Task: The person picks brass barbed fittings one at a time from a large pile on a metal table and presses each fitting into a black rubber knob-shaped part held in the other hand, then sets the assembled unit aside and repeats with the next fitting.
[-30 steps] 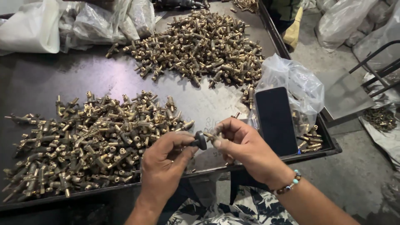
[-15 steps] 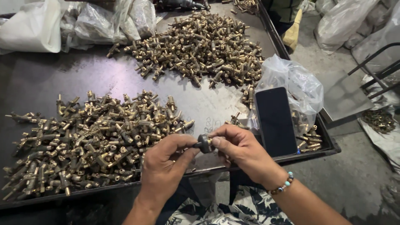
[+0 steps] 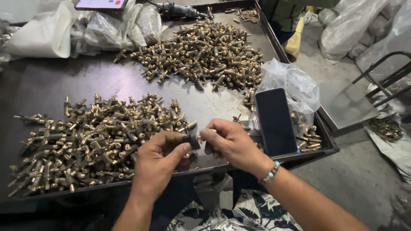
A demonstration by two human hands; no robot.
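tray [image 3: 38, 90] near edge | both hands [image 3: 158, 164] pinch small fitting [image 3: 192, 139], perhaps capped

We cannot see the full shape of the small dark part [image 3: 192, 139], because the fingertips of the left hand [image 3: 158, 160] and the right hand [image 3: 231, 143] cover most of it. The black phone [image 3: 276, 122] hides part of the clear plastic bag [image 3: 295, 85] and the brass pieces inside it. At the top edge, a second phone [image 3: 100, 4] is cut off. The heap on the floor [image 3: 386, 129] is too small to identify.
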